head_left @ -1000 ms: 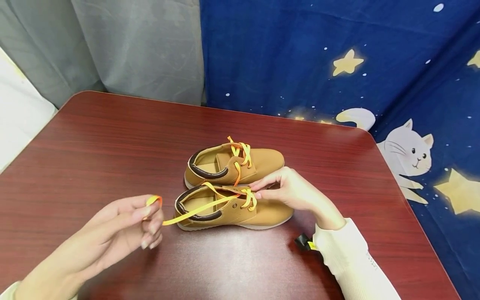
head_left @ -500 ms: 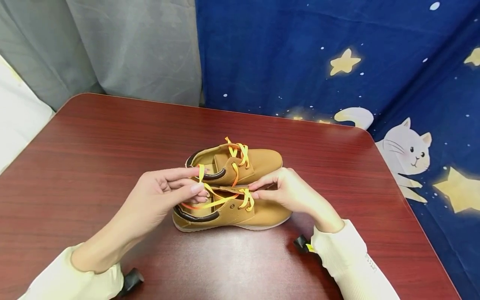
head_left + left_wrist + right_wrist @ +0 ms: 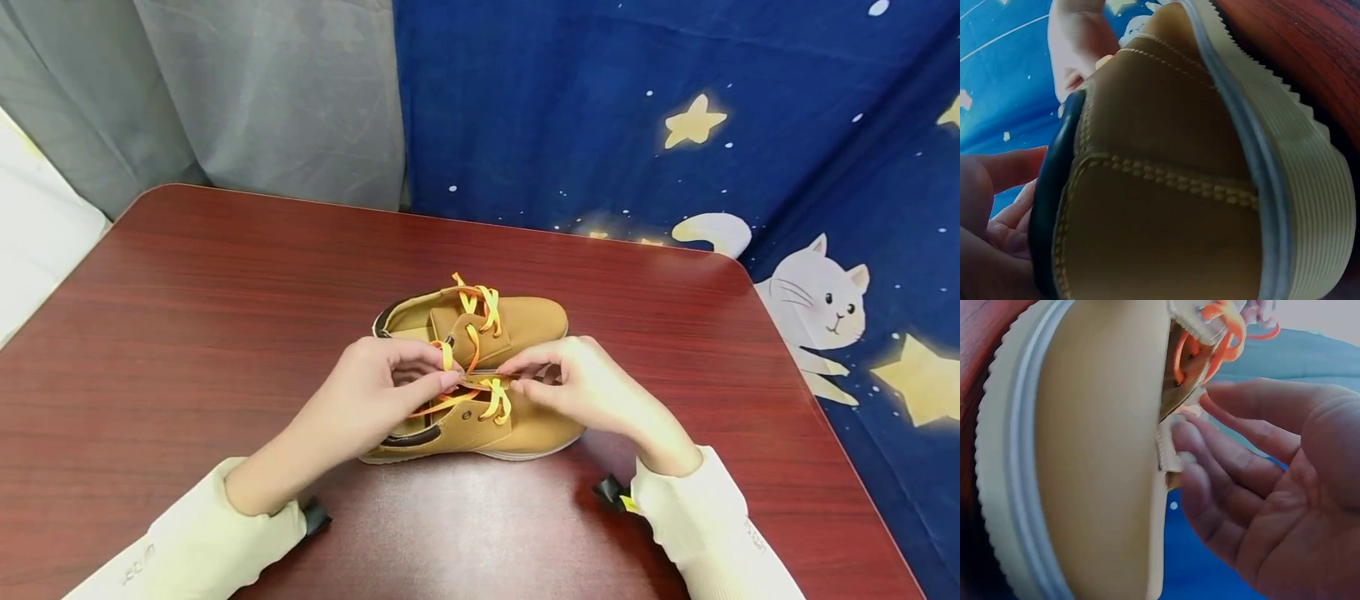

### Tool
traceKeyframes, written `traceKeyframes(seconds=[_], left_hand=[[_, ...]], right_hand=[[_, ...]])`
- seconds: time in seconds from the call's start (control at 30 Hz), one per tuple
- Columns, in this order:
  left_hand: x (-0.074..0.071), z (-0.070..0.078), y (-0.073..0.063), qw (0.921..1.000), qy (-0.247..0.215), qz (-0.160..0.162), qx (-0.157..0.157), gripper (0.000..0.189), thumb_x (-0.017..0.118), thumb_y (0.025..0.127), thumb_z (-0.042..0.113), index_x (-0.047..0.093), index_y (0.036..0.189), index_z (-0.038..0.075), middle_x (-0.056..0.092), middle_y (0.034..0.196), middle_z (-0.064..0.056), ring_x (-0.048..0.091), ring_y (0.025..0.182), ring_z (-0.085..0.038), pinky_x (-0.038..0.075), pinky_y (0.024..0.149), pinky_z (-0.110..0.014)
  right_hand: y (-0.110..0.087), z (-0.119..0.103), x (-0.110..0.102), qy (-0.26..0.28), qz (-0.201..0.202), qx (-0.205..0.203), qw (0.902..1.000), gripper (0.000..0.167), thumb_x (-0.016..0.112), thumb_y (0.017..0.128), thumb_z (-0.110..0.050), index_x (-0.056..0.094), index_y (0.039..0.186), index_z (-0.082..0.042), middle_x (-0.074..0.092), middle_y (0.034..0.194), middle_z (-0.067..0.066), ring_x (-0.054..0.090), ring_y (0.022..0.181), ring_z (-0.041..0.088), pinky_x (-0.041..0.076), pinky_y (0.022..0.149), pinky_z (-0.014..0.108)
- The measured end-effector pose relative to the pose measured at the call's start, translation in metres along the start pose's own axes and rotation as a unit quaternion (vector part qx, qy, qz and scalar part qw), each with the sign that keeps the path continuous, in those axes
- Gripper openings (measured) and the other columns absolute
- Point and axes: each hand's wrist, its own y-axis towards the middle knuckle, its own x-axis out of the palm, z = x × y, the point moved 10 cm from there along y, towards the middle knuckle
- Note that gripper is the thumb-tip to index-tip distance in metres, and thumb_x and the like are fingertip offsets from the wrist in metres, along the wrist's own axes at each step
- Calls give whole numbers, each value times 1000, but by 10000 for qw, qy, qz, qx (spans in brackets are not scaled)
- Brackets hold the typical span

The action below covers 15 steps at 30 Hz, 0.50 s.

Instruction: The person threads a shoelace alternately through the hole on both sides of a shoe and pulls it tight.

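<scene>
Two tan lace-up shoes lie side by side, toes to the right, in the head view. At the near shoe [image 3: 543,427], my left hand [image 3: 375,387] pinches a yellow-orange shoelace [image 3: 447,357] between thumb and fingers, close over the eyelet flap. My right hand [image 3: 588,387] holds the far-side eyelet flap [image 3: 1172,447] between thumb and fingertips. Lace crosses the lower eyelets, and a nearer eyelet [image 3: 467,415] has no lace through it. The left wrist view shows the near shoe's heel [image 3: 1160,237]; the left fingertips are hidden behind its dark collar.
The far shoe [image 3: 536,317], laced in yellow-orange, stands right behind the near one. Both are on a dark red wooden table [image 3: 262,267]. Grey [image 3: 300,100] and blue starry curtains [image 3: 525,108] hang behind it. Small black devices sit at both wrists.
My left hand has come from the left, where it held the lace stretched out, rightward to the near shoe's flap. The lace has gone slack; my right hand has stayed at the flap.
</scene>
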Motion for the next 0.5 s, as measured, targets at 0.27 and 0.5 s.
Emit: traceKeyframes(seconds=[0.27,0.5], left_hand=[[1,8,2,9951,896,176,378,6,73,92,22,79,90,20,70,77,8,60,71,-7,48,64,-21],[8,5,3,9978,512,14,413,4,74,91,13,74,93,10,75,79,1,69,72,-8,55,68,-21]], right_hand=[[-8,-35,-3,49,461,-813,9956,17,77,89,-17,78,105,-21,69,81,-15,56,66,1,44,55,20],[-9,-52,9,-102,401,-1383,9895,20,81,86,-20,78,106,-18,73,93,-9,60,70,3,48,59,21]])
